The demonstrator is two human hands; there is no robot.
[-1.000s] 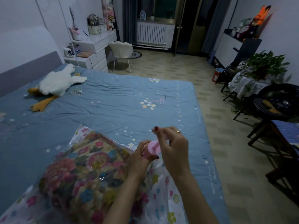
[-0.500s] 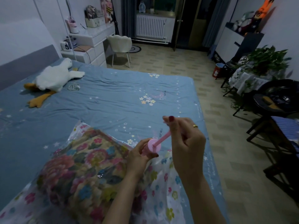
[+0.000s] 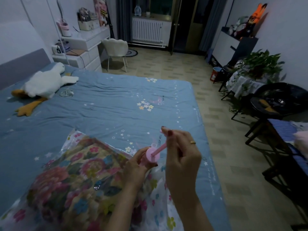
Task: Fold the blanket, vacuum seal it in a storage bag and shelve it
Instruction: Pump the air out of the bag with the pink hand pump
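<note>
Where a second ago your right hand (image 3: 182, 152) sat low against the pink pump (image 3: 152, 155) with the rod hidden, it now sits higher and further right in the lower middle of the frame, and a length of the pink rod (image 3: 160, 148) shows between the pump's round top and your fingers. That hand pinches the rod's upper end, fingers curled round it. Your left hand (image 3: 136, 165) is where it was, wrapped round the pump's body just below the cap, and the pump stands on the storage bag (image 3: 160, 212) at its right-hand part. The bag lies across the lower left of the frame on the blue bed (image 3: 108, 104), clear plastic printed with small flowers, and the folded floral blanket (image 3: 75, 177) sits inside it as before. Counted: one bag, one blanket, one pump with one rod, two hands. One white plush goose (image 3: 45, 84) lies at the upper left of the bed, unmoved on the sheet, with a small clear thing just beside it that is too dim to name. One white chair (image 3: 115, 49) stands by the dresser at the top, and one leafy plant (image 3: 258, 64) at the right edge.
</note>
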